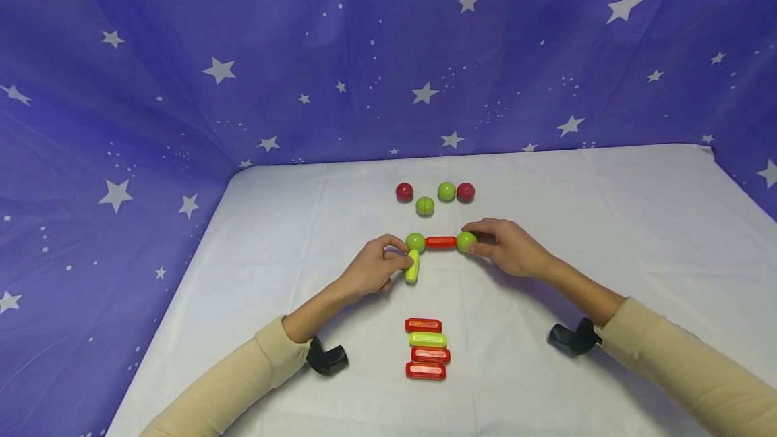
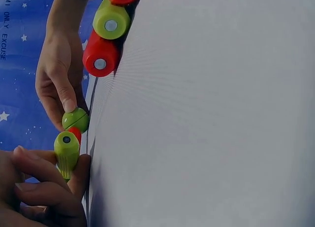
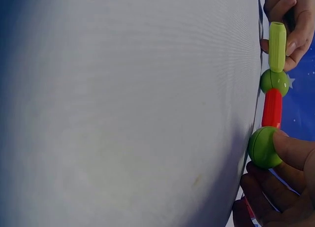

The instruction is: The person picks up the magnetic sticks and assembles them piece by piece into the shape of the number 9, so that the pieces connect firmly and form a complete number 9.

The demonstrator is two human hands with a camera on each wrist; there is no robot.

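Observation:
A red rod (image 1: pixel 440 242) lies between two green balls, touching the left green ball (image 1: pixel 415 242) at one end and the right green ball (image 1: pixel 466 241) at the other. My left hand (image 1: pixel 371 267) pinches a yellow-green rod (image 1: pixel 412 267) whose far end meets the left ball. In the left wrist view the near end of this yellow-green rod (image 2: pixel 66 148) shows a dark round spot. My right hand (image 1: pixel 510 247) holds the right ball between thumb and fingers; the right wrist view shows the thumb (image 3: pixel 293 149) on that ball.
Behind the hands lie a left red ball (image 1: pixel 404 192), a right red ball (image 1: pixel 465 192) and two more green balls (image 1: pixel 425 206). Nearer me, several rods form a stack of rows: red ones (image 1: pixel 425 371) and a yellow-green one (image 1: pixel 427 339). A starry blue cloth (image 1: pixel 340 52) hangs behind the white table (image 1: pixel 273 221).

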